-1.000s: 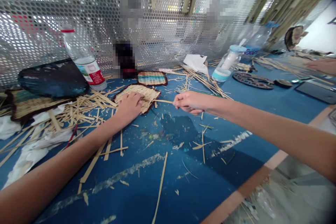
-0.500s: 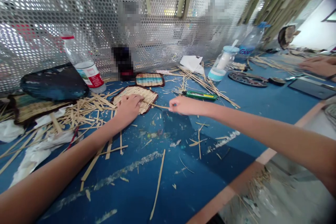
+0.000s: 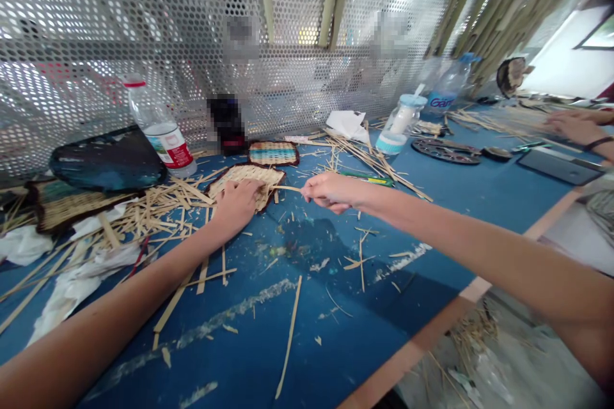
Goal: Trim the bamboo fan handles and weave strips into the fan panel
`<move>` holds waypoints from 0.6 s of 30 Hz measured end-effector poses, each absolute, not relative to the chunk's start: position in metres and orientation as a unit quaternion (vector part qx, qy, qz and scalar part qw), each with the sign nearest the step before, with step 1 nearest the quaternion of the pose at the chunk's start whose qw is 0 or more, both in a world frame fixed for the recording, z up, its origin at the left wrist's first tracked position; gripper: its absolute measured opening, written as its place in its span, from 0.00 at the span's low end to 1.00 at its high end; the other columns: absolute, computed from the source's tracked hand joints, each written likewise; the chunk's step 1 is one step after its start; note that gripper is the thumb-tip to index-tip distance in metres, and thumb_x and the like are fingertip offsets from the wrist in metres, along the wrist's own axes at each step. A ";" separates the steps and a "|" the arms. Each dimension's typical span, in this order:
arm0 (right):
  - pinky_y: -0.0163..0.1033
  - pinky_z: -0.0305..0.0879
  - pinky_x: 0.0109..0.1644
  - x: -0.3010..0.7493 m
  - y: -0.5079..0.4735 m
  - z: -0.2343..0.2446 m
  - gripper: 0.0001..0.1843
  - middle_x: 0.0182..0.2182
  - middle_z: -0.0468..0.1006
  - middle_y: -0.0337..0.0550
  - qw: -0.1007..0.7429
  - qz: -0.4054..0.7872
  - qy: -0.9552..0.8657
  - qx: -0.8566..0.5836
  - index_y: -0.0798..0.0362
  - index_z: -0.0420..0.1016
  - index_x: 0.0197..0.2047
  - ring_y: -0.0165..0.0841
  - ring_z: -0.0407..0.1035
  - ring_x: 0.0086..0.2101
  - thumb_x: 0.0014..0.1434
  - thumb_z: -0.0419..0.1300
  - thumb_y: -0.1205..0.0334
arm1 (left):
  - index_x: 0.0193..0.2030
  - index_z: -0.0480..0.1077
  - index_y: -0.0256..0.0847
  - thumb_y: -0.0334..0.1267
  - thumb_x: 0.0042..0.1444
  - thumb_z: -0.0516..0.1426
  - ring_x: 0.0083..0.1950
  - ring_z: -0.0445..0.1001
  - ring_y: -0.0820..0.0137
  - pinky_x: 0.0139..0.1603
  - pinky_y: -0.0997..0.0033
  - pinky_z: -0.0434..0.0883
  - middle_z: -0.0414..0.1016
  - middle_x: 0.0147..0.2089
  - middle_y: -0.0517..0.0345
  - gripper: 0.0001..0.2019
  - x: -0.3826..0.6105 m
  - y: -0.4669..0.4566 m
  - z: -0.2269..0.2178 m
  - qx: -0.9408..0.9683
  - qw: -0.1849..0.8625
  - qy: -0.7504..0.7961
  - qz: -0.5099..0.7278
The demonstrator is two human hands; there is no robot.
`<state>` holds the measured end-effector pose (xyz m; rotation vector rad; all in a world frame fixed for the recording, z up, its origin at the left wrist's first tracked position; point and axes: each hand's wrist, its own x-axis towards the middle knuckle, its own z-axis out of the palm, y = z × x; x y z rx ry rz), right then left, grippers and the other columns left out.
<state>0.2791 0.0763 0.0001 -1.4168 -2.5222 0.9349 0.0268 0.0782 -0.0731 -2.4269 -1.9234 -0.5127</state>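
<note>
My left hand (image 3: 237,203) holds a small woven bamboo mat (image 3: 242,174) against the table, its fingers bent over the mat's right part. A thin bamboo strip (image 3: 290,188) runs out from under those fingers past the mat's dark-bound edge. Its other end is pinched in my right hand (image 3: 332,192), which is closed just right of the mat. My left thumb is hidden. A second small woven piece (image 3: 273,153) with blue bands lies behind the mat. Partly covered by my right hand is a green cutter (image 3: 371,178).
Loose bamboo strips (image 3: 177,195) and crumpled tissue (image 3: 71,281) litter the left side. A red-capped bottle (image 3: 167,144) stands near the mesh wall, with a blue-lidded bottle (image 3: 401,123) at right. Another person's hand (image 3: 575,128) is at far right, by a phone (image 3: 559,167).
My right hand has turned and now covers more of the green cutter. The strip still spans both hands. The whole view has shifted slightly; my left hand stays on the mat.
</note>
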 end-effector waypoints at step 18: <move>0.35 0.47 0.30 0.290 0.088 -0.015 0.09 0.24 0.69 0.40 0.048 0.215 -0.863 -0.455 0.53 0.70 0.29 0.28 0.57 0.25 0.61 0.56 0.60 | 0.54 0.69 0.38 0.41 0.63 0.55 0.63 0.63 0.56 0.61 0.46 0.63 0.64 0.62 0.47 0.15 0.020 0.087 -0.067 -0.745 -0.024 -0.646 -0.163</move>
